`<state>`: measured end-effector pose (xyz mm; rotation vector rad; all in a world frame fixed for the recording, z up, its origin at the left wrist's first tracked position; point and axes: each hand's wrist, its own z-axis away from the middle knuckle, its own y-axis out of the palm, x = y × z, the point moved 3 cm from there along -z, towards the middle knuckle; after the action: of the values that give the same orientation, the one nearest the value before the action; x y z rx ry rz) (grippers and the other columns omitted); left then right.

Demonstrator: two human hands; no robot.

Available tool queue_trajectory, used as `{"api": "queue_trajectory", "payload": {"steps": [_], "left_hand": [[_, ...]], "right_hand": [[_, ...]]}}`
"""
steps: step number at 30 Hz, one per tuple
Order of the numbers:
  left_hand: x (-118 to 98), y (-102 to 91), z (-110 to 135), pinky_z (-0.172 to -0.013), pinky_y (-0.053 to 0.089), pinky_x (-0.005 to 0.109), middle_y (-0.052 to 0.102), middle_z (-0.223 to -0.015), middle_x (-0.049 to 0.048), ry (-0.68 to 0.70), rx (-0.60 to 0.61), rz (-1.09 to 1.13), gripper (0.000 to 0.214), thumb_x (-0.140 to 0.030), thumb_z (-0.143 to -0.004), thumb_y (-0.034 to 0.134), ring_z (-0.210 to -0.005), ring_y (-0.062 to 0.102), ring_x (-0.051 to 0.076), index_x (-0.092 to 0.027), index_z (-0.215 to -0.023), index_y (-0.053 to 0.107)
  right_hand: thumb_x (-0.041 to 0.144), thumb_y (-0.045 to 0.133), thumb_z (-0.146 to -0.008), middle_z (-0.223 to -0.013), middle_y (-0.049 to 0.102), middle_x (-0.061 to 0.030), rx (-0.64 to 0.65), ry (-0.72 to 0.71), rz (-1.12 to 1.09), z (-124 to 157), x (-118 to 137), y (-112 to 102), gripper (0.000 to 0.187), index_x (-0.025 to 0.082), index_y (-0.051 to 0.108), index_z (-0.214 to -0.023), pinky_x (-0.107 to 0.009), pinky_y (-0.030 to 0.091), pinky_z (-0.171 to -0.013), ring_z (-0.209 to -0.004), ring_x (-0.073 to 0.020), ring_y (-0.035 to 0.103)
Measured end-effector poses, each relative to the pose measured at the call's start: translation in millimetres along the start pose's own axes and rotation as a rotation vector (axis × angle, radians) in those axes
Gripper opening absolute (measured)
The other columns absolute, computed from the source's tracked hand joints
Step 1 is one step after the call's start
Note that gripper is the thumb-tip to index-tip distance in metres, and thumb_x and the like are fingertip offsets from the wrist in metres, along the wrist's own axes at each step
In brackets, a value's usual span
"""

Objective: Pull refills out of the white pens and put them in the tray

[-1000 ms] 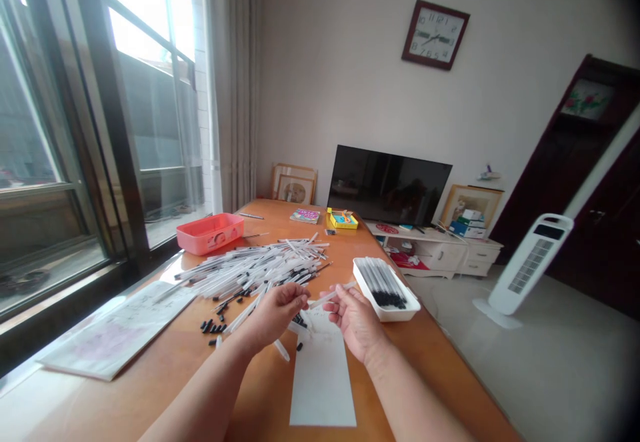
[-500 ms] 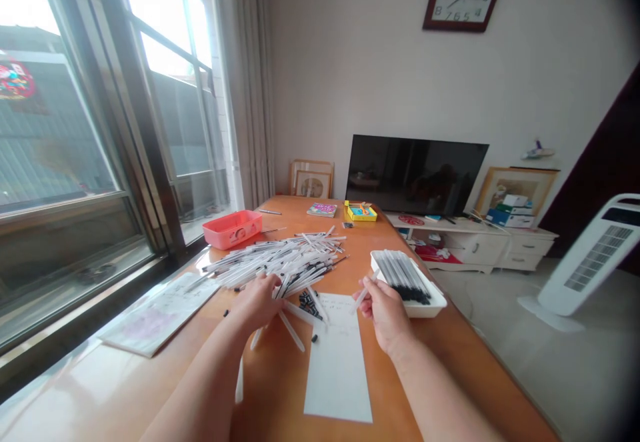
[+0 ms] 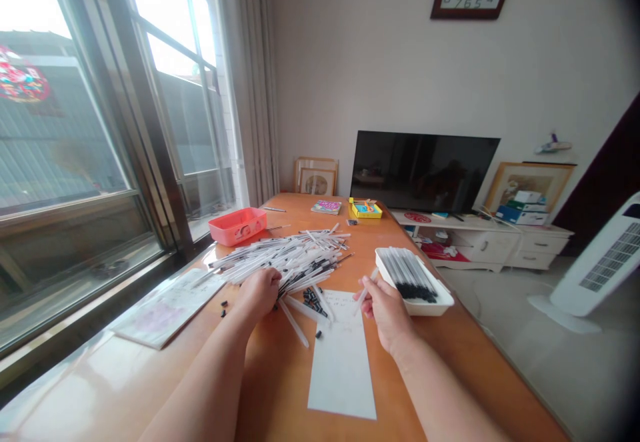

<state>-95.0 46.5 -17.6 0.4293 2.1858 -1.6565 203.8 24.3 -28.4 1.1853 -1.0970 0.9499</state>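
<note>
A heap of clear pen barrels (image 3: 285,259) lies across the middle of the orange table (image 3: 280,389). My left hand (image 3: 259,293) rests closed at the heap's near edge, its fingers among the pens. My right hand (image 3: 385,309) is closed on one clear pen (image 3: 367,291) that points up and right toward a white tray (image 3: 440,305) of finished black-tipped pens. Small black caps (image 3: 311,299) are scattered between my hands. A white sheet of paper (image 3: 343,369) lies under my right wrist.
A pink tray (image 3: 237,225) stands at the far left by the window. A printed sheet (image 3: 167,305) lies at the left edge. Small boxes (image 3: 366,210) and a booklet (image 3: 326,207) sit at the far end, before a television (image 3: 425,172). A white fan (image 3: 595,269) stands on the floor to the right.
My left hand dropped from in front of me into the near edge of the pen heap. My right hand kept its pen and moved toward the white tray. The view tilted upward and leftward.
</note>
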Motion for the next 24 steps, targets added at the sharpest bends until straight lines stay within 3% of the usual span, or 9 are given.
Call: {"api": "queue_trajectory", "payload": {"steps": [5, 12, 19, 24], "left_hand": [[1, -0.7, -3, -0.079, 0.042, 0.029, 0.070, -0.101, 0.0074, 0.028, -0.097, -0.022, 0.020, -0.024, -0.088, 0.049, -0.092, 0.062, 0.022, -0.022, -0.095, 0.067], [1, -9.0, -4, -0.077, 0.045, 0.030, 0.071, -0.095, 0.0070, 0.014, -0.257, 0.108, 0.023, -0.033, -0.089, 0.051, -0.088, 0.064, 0.022, -0.022, -0.100, 0.069], [7, -14.1, -4, -0.066, 0.047, 0.029, 0.072, -0.082, 0.0070, -0.196, -0.343, 0.725, 0.029, -0.038, -0.076, 0.064, -0.075, 0.065, 0.021, -0.017, -0.094, 0.071], [-3, -36.9, 2, -0.061, 0.044, 0.025, 0.070, -0.080, 0.0046, -0.235, -0.584, 0.971, 0.034, -0.038, -0.076, 0.064, -0.067, 0.061, 0.015, -0.015, -0.100, 0.068]], "right_hand": [[0.054, 0.072, -0.078, -0.070, 0.071, -0.0054, 0.000, 0.004, 0.000, 1, 0, 0, 0.039, 0.016, 0.065, -0.083, -0.020, 0.033, -0.047, -0.048, -0.0081, 0.047], [0.052, 0.072, -0.079, -0.068, 0.069, -0.0050, -0.003, 0.001, -0.015, 3, 5, 1, 0.037, 0.016, 0.064, -0.082, -0.021, 0.033, -0.047, -0.048, -0.0084, 0.046], [0.051, 0.070, -0.081, -0.063, 0.067, -0.0030, -0.008, -0.046, -0.020, 2, 11, 0, 0.035, 0.016, 0.062, -0.080, -0.020, 0.031, -0.046, -0.046, -0.0080, 0.044], [0.050, 0.068, -0.083, -0.061, 0.066, -0.0024, -0.015, -0.095, -0.011, 0, 12, -1, 0.034, 0.016, 0.062, -0.080, -0.021, 0.033, -0.047, -0.047, -0.0086, 0.044]]}}
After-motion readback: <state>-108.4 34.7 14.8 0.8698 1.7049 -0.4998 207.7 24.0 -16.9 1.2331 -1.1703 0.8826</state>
